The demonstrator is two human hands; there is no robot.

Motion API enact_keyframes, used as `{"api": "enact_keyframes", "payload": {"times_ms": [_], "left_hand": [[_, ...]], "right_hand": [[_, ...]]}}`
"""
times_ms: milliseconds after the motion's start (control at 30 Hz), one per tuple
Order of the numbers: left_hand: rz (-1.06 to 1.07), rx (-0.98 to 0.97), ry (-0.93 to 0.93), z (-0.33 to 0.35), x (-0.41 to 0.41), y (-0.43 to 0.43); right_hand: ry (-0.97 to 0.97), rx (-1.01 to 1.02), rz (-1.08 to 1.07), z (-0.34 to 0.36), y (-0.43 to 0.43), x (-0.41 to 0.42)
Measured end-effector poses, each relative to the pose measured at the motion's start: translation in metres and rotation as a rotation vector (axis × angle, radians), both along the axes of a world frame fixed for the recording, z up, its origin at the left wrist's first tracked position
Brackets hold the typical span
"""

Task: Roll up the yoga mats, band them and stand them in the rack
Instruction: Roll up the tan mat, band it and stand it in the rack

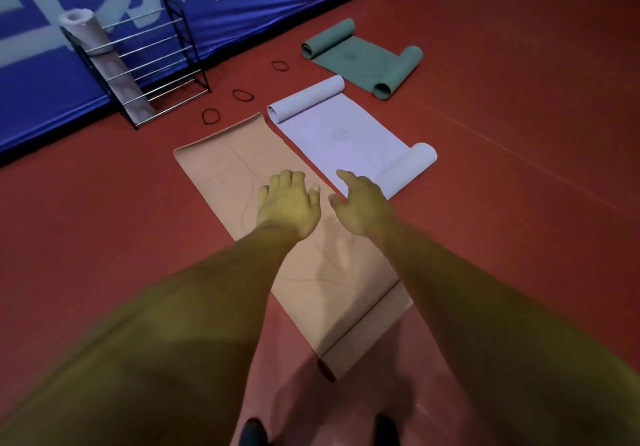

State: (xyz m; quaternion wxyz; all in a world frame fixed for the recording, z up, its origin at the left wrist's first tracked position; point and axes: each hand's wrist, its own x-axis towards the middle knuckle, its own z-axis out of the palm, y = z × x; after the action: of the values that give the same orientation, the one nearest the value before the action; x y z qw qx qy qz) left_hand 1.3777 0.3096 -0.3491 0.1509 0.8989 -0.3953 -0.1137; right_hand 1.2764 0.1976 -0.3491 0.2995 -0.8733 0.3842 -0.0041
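Rolling the peach yoga mat (221,168) looks like the step in hand. It lies flat on the red floor (519,203) with only its near end curled into a small near roll (363,334) on the person's side, so nearly all the length is yet to go. Both hands are out over the middle of it, left hand (289,203) and right hand (360,205), fingers loose and spread, gripping nothing. Can't tell if they actually touch the mat. My tip: start from that near roll with a hand near each edge, keep the first turns tight and push evenly so the edges stay lined up. If it cones out, a band probably won't sit right. Mats like this likely spring open, so I'd keep one hand on the roll while grabbing a band. Count, big to small: four mats total. That's the peach one, a lavender mat (332,134) just beside it and a green mat (360,57) further off, both of those curled at each end, plus one rolled mat (81,24) standing tilted in the rack (152,71). One rack, black frame, against the blue padded wall (242,2). Three black bands (243,95) lie loose on the floor between rack and mats.
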Motion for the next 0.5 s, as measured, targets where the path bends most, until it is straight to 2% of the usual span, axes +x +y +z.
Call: {"api": "enact_keyframes", "payload": {"times_ms": [300, 500], "left_hand": [[0.101, 0.024, 0.037, -0.018, -0.113, -0.080], [0.121, 0.068, 0.071, -0.043, -0.141, -0.118]], "right_hand": [[-0.013, 0.018, 0.109, -0.022, -0.077, -0.103], [0.026, 0.033, 0.153, -0.044, -0.117, -0.128]]}}
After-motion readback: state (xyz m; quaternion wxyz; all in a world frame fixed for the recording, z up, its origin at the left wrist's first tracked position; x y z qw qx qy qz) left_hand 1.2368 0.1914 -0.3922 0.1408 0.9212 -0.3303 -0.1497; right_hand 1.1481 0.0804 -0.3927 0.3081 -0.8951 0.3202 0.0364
